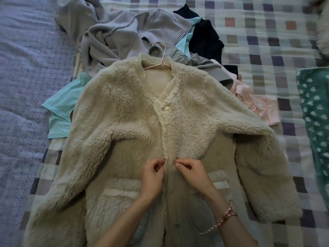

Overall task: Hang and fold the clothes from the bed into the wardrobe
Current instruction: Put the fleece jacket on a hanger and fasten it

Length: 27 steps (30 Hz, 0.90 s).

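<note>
A cream fleece jacket [124, 111] lies spread front-up on the checked bed cover [267, 41]. A pink hanger [161, 64] sits inside its neck, hook pointing away from me. One pearl button [167, 109] near the collar is fastened. My left hand [152, 177] pinches the left frilled front edge at mid-chest. My right hand [191, 172] pinches the right front edge just opposite, the two hands almost touching. A braided bracelet is on my right wrist.
Behind the jacket lies a heap of clothes: a grey hoodie [114, 32], a navy garment [204, 38], a light blue tee [62, 107], a pink garment [256, 102]. A teal spotted fabric [315, 107] lies at right. A blue patterned sheet [23, 86] covers the left.
</note>
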{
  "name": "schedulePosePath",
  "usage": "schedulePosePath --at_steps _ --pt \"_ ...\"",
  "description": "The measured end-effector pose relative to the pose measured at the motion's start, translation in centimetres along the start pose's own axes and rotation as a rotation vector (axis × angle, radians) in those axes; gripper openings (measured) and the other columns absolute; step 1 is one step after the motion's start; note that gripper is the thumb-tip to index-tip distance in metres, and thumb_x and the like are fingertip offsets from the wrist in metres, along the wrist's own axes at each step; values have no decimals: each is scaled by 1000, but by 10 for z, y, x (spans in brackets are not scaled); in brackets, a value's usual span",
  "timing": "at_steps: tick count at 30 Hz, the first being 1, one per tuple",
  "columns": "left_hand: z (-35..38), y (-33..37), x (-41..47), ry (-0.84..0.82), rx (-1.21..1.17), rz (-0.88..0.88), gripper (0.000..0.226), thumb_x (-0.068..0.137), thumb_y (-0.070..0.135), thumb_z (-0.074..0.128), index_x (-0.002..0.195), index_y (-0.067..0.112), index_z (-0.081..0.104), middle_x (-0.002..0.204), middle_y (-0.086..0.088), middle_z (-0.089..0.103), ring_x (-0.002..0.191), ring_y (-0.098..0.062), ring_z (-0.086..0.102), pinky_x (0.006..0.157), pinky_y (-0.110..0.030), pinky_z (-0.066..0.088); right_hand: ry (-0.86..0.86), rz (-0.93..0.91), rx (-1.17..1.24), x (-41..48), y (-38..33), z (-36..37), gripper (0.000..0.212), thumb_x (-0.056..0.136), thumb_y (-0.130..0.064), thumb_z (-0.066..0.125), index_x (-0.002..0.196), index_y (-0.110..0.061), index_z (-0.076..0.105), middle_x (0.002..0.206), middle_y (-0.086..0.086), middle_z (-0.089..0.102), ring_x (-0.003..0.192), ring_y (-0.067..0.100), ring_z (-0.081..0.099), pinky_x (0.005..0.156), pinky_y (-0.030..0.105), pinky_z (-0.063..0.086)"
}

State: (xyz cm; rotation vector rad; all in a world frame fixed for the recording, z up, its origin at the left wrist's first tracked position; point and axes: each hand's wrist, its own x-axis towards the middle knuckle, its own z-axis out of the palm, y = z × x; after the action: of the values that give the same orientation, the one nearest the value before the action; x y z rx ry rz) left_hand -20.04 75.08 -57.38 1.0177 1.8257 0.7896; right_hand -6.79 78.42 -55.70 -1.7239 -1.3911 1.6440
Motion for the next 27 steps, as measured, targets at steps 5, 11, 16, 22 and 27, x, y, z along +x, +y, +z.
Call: schedulePosePath --at_steps 5,11,16,22,27 --pt "3 4 -1 -21 -231 -155 14 85 2 62 83 14 68 76 7 68 66 7 62 63 -8 46 109 -58 -112 0 11 11 20 88 -7 59 105 -5 70 83 -3 58 75 -2 54 69 2 38" --pt "1 1 5 -53 -182 -179 11 86 0 61 83 5 69 74 4 67 62 7 60 62 -10 47 32 114 20 14 10 11 23 89 -2 56 72 -11 68 53 -9 60 49 -1 54 54 17 45" --pt "8 5 -1 23 -224 -231 23 91 10 56 71 11 67 60 7 60 52 4 51 56 -17 42 -120 252 104 26 -3 3 31 85 8 55 57 -7 57 38 -5 54 34 2 51 39 16 45" --pt "32 23 -20 234 -380 -400 20 89 18 60 71 10 62 61 5 59 52 1 55 48 -8 39 -134 94 -364 30 -1 12 26 82 -13 63 58 -5 60 48 4 58 42 7 51 49 25 46" --pt "43 20 -6 395 -225 -482 31 93 13 53 63 8 53 54 5 48 52 -4 42 49 -23 26 -44 -43 -454 23 -1 13 12 79 -10 66 69 -5 70 62 6 67 49 2 52 50 6 36"
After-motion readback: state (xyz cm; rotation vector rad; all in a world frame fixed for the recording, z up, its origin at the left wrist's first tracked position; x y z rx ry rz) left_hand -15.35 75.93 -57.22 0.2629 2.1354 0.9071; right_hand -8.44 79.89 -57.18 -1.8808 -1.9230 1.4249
